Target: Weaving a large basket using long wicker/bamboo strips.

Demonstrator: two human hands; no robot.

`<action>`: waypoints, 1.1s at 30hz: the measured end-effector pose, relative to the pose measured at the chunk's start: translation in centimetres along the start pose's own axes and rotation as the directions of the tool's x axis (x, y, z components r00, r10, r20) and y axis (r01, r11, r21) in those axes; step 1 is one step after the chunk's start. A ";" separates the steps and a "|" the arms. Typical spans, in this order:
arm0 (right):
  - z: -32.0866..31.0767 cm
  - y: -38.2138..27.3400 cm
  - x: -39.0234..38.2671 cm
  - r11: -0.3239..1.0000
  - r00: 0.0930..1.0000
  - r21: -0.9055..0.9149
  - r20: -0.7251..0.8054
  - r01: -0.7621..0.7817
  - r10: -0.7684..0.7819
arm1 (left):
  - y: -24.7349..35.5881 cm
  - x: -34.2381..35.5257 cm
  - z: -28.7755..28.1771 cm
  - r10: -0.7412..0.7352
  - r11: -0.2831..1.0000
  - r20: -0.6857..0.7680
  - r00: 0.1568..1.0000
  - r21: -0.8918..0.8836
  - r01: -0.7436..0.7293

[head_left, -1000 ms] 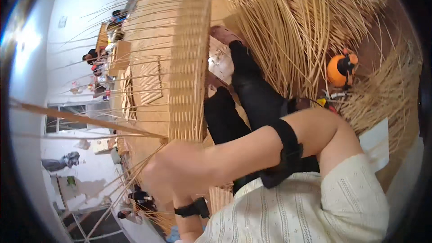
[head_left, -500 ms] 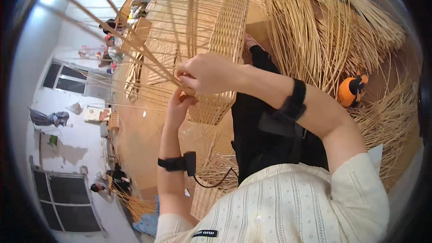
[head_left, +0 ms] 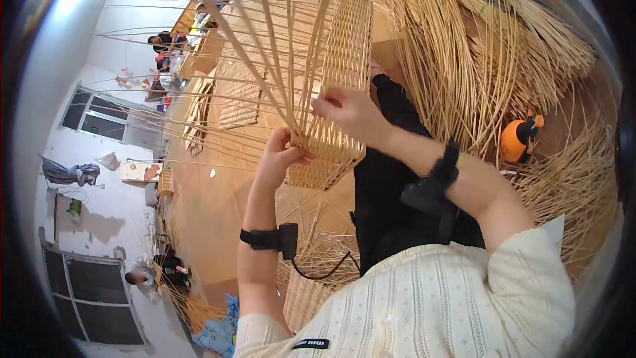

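A partly woven wicker basket [head_left: 350,40] of tan strands stands in front of me, its long wall running away toward the top. Long upright wicker stakes [head_left: 270,59] fan up and leftward from its rim. My left hand [head_left: 278,162] is closed on the woven rim at the near corner, thumb on the near side, at the foot of several stakes. Just right of it, my right hand [head_left: 354,116] has its fingers curled together against the stakes and the wall; whether a strand is between the fingertips is hard to make out.
Large bundles of wicker strands [head_left: 450,46] cover the floor at upper right. An orange spray bottle [head_left: 513,140] stands beside them, near loose strands [head_left: 563,179]. Woven panels [head_left: 240,103] lie beyond the basket. Other people [head_left: 161,41] are at the far left.
My right hand has moved right, away from my left hand. The nearest stakes have swung rightward and spread. The left hand still holds the rim, slightly lower in view.
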State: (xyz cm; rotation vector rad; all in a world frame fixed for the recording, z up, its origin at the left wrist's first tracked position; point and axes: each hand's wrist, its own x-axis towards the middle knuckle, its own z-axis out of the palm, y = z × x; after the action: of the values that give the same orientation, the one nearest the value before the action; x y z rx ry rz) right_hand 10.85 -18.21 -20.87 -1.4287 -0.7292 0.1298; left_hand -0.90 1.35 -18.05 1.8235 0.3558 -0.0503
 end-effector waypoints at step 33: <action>4.4 12.5 12.1 0.988 0.859 -0.131 0.492 -0.086 0.140 | -3.8 6.2 -2.3 -0.529 0.633 -0.069 0.846 0.631 0.448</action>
State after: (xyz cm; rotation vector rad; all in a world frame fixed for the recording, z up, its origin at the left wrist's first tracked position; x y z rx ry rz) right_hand 22.17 -6.21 -28.05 -1.5554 -1.0892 0.5810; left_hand 3.68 5.77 -22.33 2.3142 0.8236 -0.7517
